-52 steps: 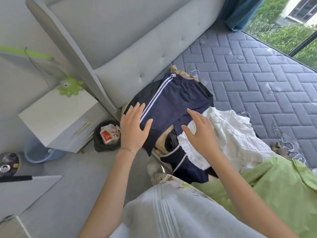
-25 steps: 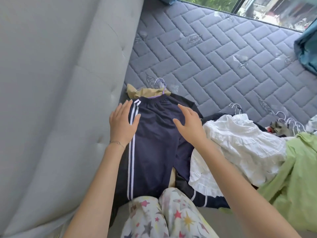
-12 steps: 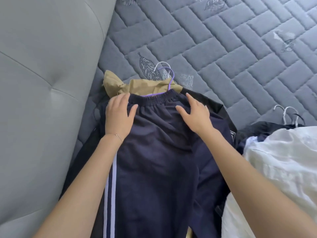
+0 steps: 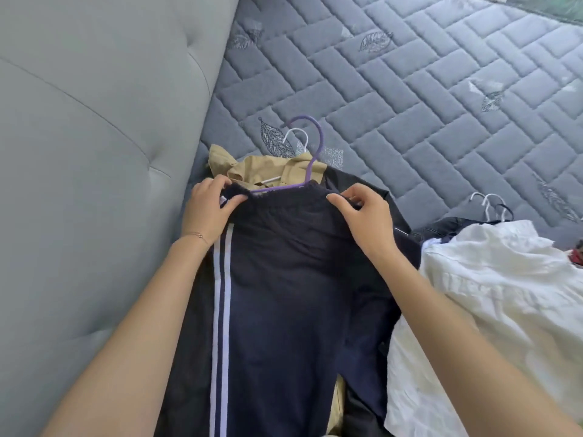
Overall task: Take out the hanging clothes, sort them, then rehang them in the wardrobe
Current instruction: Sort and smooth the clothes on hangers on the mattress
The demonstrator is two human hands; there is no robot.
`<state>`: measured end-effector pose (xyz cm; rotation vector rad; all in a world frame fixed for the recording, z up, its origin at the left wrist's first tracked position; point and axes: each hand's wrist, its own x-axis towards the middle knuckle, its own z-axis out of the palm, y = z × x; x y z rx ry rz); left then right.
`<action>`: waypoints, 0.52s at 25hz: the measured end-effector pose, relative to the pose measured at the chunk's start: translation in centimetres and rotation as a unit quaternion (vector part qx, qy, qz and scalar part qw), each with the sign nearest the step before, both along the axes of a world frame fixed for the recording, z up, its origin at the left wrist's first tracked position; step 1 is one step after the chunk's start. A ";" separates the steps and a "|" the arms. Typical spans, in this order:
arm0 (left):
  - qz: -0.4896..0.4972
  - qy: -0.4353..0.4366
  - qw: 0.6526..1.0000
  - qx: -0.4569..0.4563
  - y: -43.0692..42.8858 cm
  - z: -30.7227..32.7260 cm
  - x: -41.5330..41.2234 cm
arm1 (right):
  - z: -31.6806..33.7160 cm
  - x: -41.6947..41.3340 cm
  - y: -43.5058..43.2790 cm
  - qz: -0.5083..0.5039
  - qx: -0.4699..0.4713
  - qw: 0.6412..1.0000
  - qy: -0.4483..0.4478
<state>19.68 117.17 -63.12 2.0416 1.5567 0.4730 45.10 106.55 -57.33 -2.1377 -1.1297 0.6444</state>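
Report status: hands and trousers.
Pinching navy trousers at waistband: left hand, right hand. Waistband meets purple hanger; tan garment beneath. Alongside, white garment, clear of hands.

Arms outstretched, left hand (image 4: 206,209) and right hand (image 4: 366,216) in pinch grips on navy trousers (image 4: 284,279).

To my left rises a grey upholstered headboard (image 4: 94,152), padded and tufted, with seams running out from its dimples. It meets the mattress (image 4: 441,89) in front of me, blue-grey and quilted in a brick-like pattern, with embroidered leaves scattered over it, one leaf (image 4: 273,141) lying near the headboard. Past the mattress's far edge, at the top right, I see a thin strip of green (image 4: 555,0), too blurred to make out.
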 end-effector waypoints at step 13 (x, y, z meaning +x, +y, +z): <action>0.078 -0.038 0.995 0.053 -19.3 28.5 -10.3 | 25.3 -8.3 -15.1 0.032 -0.004 0.998 0.047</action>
